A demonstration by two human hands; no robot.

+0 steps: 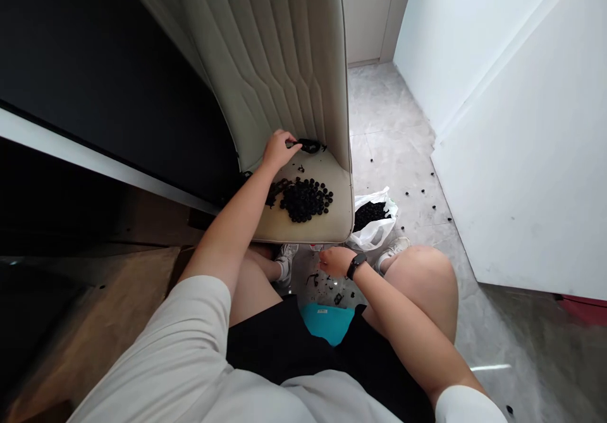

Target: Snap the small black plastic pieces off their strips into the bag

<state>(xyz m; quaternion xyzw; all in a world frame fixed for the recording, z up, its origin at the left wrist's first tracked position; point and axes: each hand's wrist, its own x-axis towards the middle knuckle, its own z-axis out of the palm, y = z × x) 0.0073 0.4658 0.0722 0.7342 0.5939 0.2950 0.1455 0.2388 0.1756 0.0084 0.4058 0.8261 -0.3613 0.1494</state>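
Note:
My left hand (281, 149) reaches to the back of the chair seat, thumb and fingers pinched on a small black strip-like piece (291, 145). Beside its fingertips, against the backrest, lies a dark bundle of black pieces (310, 147). Nearer to me on the same seat is a pile of small round black parts (306, 200), with thin black scraps at its left side. My right hand (336, 261) is held low before the seat's front edge, its fingers curled together. Whatever it may hold is hidden.
The beige chair (270, 43) stands right before me. A white plastic bag (372, 234) of black parts sits on the floor at its right. Black scraps (338, 298) and loose round parts are scattered on the grey floor. A white panel (531, 157) leans at the right; a turquoise surface (327, 322) shows between my legs.

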